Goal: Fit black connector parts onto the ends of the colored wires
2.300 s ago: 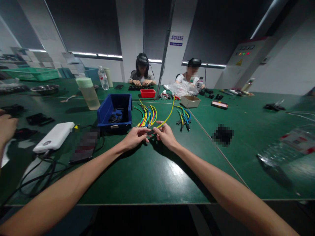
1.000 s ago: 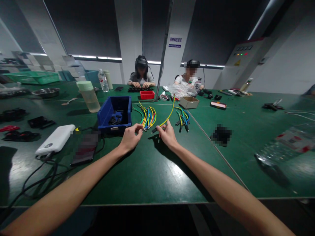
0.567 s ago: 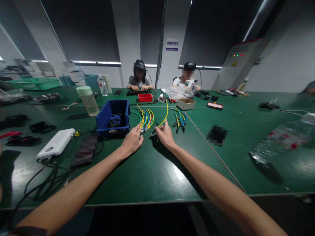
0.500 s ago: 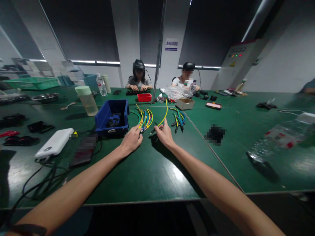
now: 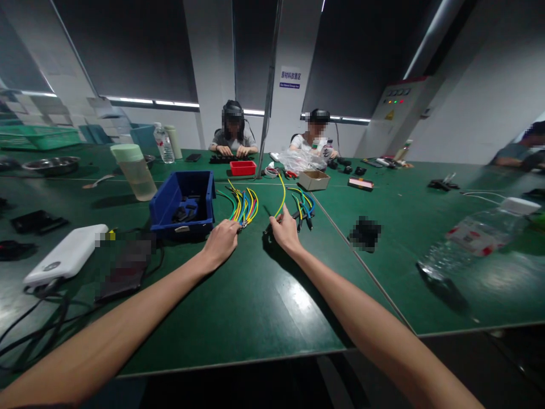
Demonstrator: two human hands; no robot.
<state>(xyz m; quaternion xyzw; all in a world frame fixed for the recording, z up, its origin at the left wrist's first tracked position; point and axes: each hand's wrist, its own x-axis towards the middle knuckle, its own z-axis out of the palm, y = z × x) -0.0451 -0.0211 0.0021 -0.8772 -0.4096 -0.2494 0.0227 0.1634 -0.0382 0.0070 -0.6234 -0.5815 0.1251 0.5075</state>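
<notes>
My right hand (image 5: 284, 232) is closed in a pinch on a yellow wire (image 5: 283, 193), which curves up and away from the fingers. The wire's dark lower end pokes out left of the fingertips. At the near ends of a bundle of yellow, green, blue and red wires (image 5: 246, 205), my left hand (image 5: 222, 240) has its fingers drawn together. What lies between those fingertips is hidden. Just beyond my right hand lies a smaller group of wires (image 5: 303, 201) with black ends. A blue bin (image 5: 183, 230) with black parts inside stands left of the bundle.
A white power bank (image 5: 68, 255) with cables and a pixelated dark device (image 5: 125, 267) lie at left. A cup (image 5: 135, 173) stands behind the bin. Ahead are a red tray (image 5: 242, 168) and a cardboard box (image 5: 314, 180). A plastic bottle (image 5: 472, 238) lies right. Two people sit opposite.
The view has turned slightly right, so most things sit further left. The yellow wire in my right hand stands more upright. My left hand remains at the bundle's ends.
</notes>
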